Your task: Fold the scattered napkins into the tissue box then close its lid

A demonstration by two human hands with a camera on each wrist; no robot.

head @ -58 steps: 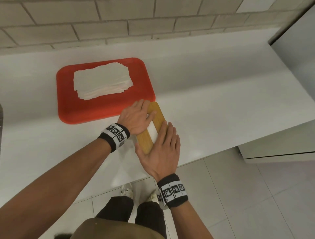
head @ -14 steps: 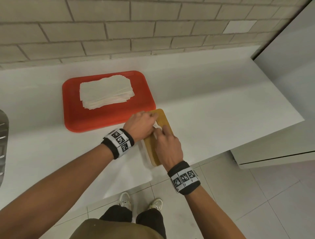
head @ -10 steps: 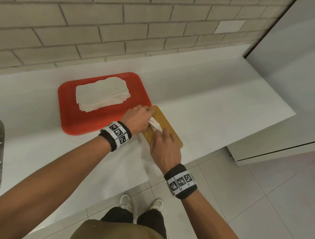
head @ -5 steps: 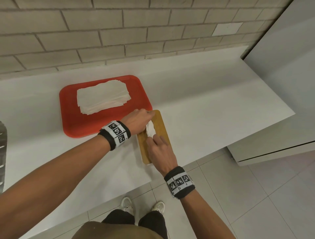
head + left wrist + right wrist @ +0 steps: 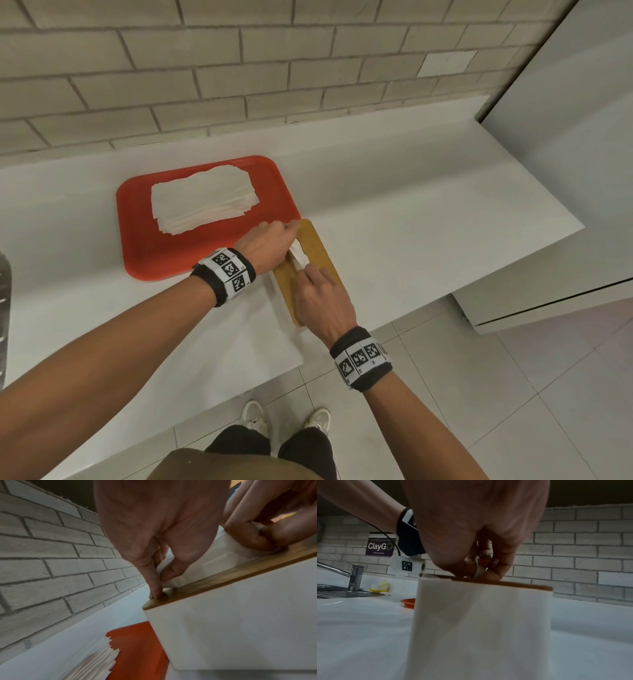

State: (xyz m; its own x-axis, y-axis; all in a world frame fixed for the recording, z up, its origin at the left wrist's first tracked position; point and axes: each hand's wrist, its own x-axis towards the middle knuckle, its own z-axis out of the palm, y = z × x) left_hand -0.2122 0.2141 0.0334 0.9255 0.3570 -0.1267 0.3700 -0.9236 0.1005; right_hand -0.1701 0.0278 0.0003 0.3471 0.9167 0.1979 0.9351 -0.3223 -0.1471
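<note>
A white tissue box (image 5: 240, 622) (image 5: 479, 622) with a wooden lid (image 5: 317, 260) (image 5: 197, 586) stands on the white counter near its front edge. A white napkin (image 5: 298, 255) (image 5: 202, 563) sticks up out of the slot in the lid. My left hand (image 5: 270, 245) (image 5: 161, 574) pinches the napkin's far end, one fingertip on the wood. From the near side my right hand (image 5: 317, 291) (image 5: 481, 566) pinches the napkin's other end, knuckles resting on the lid. A stack of flat napkins (image 5: 203, 200) (image 5: 89, 660) lies on a red tray (image 5: 144, 246).
The red tray (image 5: 142, 649) touches the box's far left corner. A brick wall (image 5: 239, 68) runs behind the counter. A sink and tap (image 5: 353, 577) lie far left. A white cabinet (image 5: 565, 171) stands at the right. The counter's front edge (image 5: 239, 387) is just below the box.
Since 5.8 s ago both hands went from lying flat on the lid to pinching a napkin at the slot. Over the last second the box turned slightly and the hands stayed on the napkin.
</note>
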